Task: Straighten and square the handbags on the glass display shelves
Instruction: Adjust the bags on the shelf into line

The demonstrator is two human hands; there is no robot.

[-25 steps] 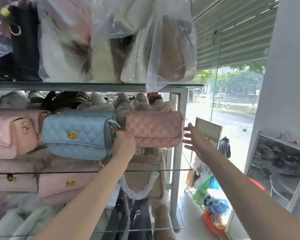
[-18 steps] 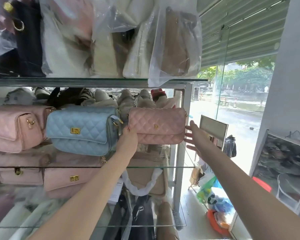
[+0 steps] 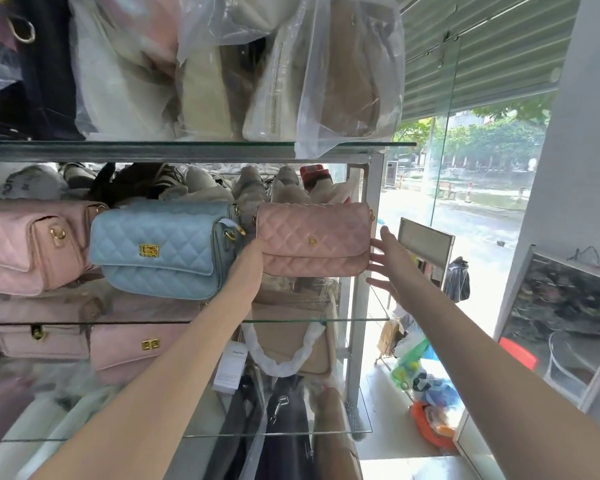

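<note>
A pink quilted handbag (image 3: pixel 314 239) stands at the right end of the middle glass shelf (image 3: pixel 354 319), on top of other bags. My left hand (image 3: pixel 250 261) reaches in at its left end, the fingers hidden behind the bag. My right hand (image 3: pixel 388 261) lies flat, fingers spread, against its right end. A blue quilted handbag (image 3: pixel 160 247) with a gold clasp sits just left of it, tilted slightly. Further left is another pink handbag (image 3: pixel 25 247). Beneath them lie two pink bags (image 3: pixel 142 344) and a beige bag (image 3: pixel 291 341) with a wrapped handle.
The top shelf (image 3: pixel 187 144) carries bags in clear plastic (image 3: pixel 347 71). A metal upright (image 3: pixel 368 258) frames the shelf's right end. Beyond it stand a glass pane, a framed panel (image 3: pixel 425 244) and heaped coloured bags on the floor (image 3: pixel 426 393). Dark bags hang below (image 3: pixel 284 427).
My right hand has moved left and now touches the pink bag's right end. My left hand has slid deeper behind the bag's left end. The view has shifted slightly.
</note>
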